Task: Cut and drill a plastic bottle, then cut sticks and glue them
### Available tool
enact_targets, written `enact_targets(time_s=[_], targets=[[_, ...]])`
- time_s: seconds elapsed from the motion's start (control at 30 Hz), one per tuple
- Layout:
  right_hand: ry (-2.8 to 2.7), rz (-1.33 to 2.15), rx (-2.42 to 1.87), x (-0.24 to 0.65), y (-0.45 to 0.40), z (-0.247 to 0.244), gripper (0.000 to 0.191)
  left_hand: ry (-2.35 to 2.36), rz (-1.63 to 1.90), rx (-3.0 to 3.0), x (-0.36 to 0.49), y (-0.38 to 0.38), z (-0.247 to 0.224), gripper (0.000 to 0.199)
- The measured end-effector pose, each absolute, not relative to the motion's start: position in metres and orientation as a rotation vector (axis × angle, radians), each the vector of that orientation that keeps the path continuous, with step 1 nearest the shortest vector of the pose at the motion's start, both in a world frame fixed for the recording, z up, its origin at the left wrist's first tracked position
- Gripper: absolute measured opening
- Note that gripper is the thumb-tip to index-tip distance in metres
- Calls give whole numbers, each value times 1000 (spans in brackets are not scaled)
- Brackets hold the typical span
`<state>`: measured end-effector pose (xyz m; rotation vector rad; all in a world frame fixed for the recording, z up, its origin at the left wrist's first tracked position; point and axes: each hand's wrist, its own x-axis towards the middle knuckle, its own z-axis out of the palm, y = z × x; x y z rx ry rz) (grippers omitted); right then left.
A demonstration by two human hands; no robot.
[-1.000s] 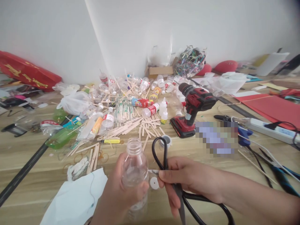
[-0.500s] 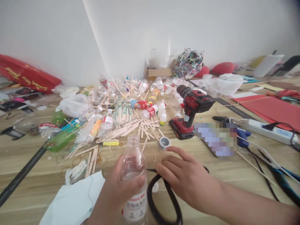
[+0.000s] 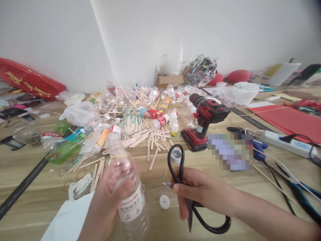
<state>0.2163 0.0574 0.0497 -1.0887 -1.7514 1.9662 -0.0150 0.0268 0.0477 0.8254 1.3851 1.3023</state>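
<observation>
My left hand [image 3: 110, 197] is wrapped round a clear plastic water bottle [image 3: 131, 204] with a white label. The bottle is uncapped and tilts to the left at its neck. In my right hand [image 3: 190, 187] is a pair of black-handled scissors [image 3: 190, 214], gripped near the pivot with the blades spread apart. One blade points down and the other points left towards the bottle, apart from it. Between my hands a white disc with a small hole in its middle [image 3: 164, 202] lies on the table.
A red cordless drill [image 3: 204, 117] stands right of centre beside a roll of tape [image 3: 176, 155]. Wooden craft sticks [image 3: 137, 139] and several plastic bottles are heaped further back. Pliers [image 3: 296, 187] and a white power strip [image 3: 288, 142] lie at the right; white paper [image 3: 67, 217] at front left.
The scissors have been lifted and turned in my right hand, and their blades now show spread. My left hand has tilted the bottle leftward. The white disc has come into fuller view.
</observation>
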Motion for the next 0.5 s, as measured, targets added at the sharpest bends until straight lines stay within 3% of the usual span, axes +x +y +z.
enact_targets(time_s=[0.17,0.3,0.5], targets=[[-1802,1671,-1432,245,54,27,36,1368,1292,716,-23,29,40,75],[-1517,1586,-1649,264,51,-4,38,1333,1257,694,-17,28,37,72],[-1151,1664,-1644,273,52,-15,35,1243,1171,753,-18,35,24,68]])
